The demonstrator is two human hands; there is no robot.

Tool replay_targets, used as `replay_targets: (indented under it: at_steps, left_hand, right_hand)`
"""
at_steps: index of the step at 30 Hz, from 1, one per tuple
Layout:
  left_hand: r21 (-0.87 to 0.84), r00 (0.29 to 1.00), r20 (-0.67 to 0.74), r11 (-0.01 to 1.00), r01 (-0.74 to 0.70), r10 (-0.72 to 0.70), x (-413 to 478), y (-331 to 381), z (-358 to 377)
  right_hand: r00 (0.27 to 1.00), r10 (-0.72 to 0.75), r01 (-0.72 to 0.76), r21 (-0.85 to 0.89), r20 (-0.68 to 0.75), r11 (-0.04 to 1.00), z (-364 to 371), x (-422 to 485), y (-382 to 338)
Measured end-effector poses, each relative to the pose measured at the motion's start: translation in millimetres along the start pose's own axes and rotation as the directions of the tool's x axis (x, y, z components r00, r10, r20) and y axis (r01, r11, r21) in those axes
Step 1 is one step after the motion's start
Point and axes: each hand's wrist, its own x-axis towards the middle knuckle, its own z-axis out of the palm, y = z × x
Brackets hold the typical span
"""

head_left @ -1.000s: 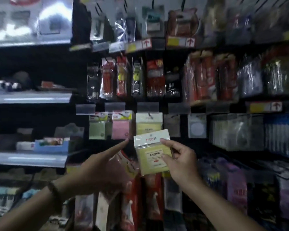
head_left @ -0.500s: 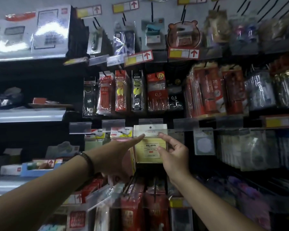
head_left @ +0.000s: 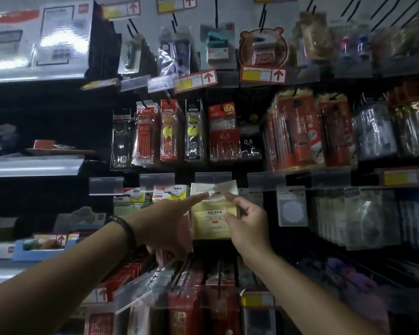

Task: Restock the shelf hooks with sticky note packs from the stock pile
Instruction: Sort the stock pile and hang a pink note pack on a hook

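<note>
A yellow sticky note pack [head_left: 212, 213] with a white header hangs at the middle hook of the shelf row, under a clear price holder [head_left: 213, 178]. My right hand [head_left: 247, 226] pinches the pack's right edge between thumb and fingers. My left hand [head_left: 169, 218] reaches in from the left, its index finger stretched out and touching the pack's white header. To the left hang more packs with green and pink notes [head_left: 160, 193], partly hidden behind my left hand. The hook itself is hidden by the pack.
Pen and refill packs [head_left: 224, 134] hang in the row above. Red packets [head_left: 186, 308] fill the hooks below my arms. A round white note pack [head_left: 292, 206] hangs to the right. Grey shelves with boxes [head_left: 34, 165] stand on the left.
The yellow pack has gone from in front of the shelf up to the middle hook's place. Both hands rose with it, and my view tilted upward.
</note>
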Motion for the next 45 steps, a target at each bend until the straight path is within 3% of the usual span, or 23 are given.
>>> replay_targets:
  at_steps: [5, 8, 9, 12, 15, 17, 20, 22, 26, 31, 35, 39, 45]
  left_hand:
    - [0.048, 1.000, -0.017, 0.999, -0.004, 0.004, 11.0, -7.8, 7.2]
    - [0.032, 0.999, 0.030, 0.999, 0.015, -0.016, 12.3, -1.5, 6.1]
    - [0.022, 0.999, 0.045, 1.000, 0.018, -0.019, 13.1, 0.4, 6.4]
    - [0.035, 0.996, 0.085, 0.999, 0.015, -0.018, 11.7, 8.8, 12.4]
    - [-0.006, 0.995, 0.087, 0.998, 0.058, -0.057, 8.7, 7.8, 22.8]
    - [-0.084, 0.997, 0.058, 0.995, 0.061, -0.057, 3.1, 3.4, 26.9]
    - [-0.159, 0.999, 0.024, 0.986, -0.041, 0.046, -13.4, -2.9, 27.1]
    - [-0.342, 1.000, -0.017, 0.939, -0.026, 0.021, -30.3, -7.8, 28.1]
    - [-0.741, 0.986, -0.121, 0.671, -0.015, -0.111, -59.2, -23.2, 37.9]
    - [-0.842, 0.944, -0.235, 0.533, -0.078, -0.233, -75.7, -37.8, 51.9]
    - [-0.869, 0.909, -0.307, 0.473, -0.147, -0.282, -71.7, -42.4, 52.6]
    - [-0.800, 0.790, -0.468, 0.570, -0.188, -0.397, -63.4, -48.3, 47.3]
    - [-0.684, 0.637, -0.645, 0.690, -0.237, -0.421, -49.0, -54.9, 50.9]
  right_hand:
    - [1.000, -0.001, 0.002, -0.081, 0.021, 0.997, -2.3, 4.8, 1.0]
    - [0.999, -0.003, 0.014, -0.255, 0.044, 0.967, -2.2, 11.2, 6.3]
    - [0.998, -0.036, 0.056, -0.387, 0.059, 0.920, -2.5, 13.4, 7.1]
    - [0.984, -0.083, 0.173, -0.746, 0.157, 0.644, -3.4, 15.5, 6.4]
    - [0.984, -0.078, 0.177, -0.903, 0.159, 0.391, -4.1, 9.6, 3.1]
    - [0.980, -0.128, 0.189, -0.928, 0.155, 0.323, -2.9, 2.7, 4.8]
    - [0.948, -0.246, 0.290, -0.860, 0.199, 0.420, 1.5, -11.9, 7.1]
    - [0.923, -0.300, 0.369, -0.779, 0.243, 0.506, 8.3, -21.4, 10.5]
    - [0.939, -0.283, 0.340, -0.629, 0.194, 0.699, 27.8, -32.5, 24.8]
    - [0.953, -0.255, 0.296, -0.327, 0.163, 0.897, 58.3, -36.0, 33.9]
    - [0.951, -0.249, 0.283, -0.192, 0.184, 0.940, 77.8, -28.0, 35.6]
    - [0.952, -0.292, 0.303, -0.147, 0.088, 0.942, 93.0, -19.6, 33.3]
    - [0.926, -0.373, 0.357, -0.185, -0.064, 0.916, 112.2, -12.3, 32.4]
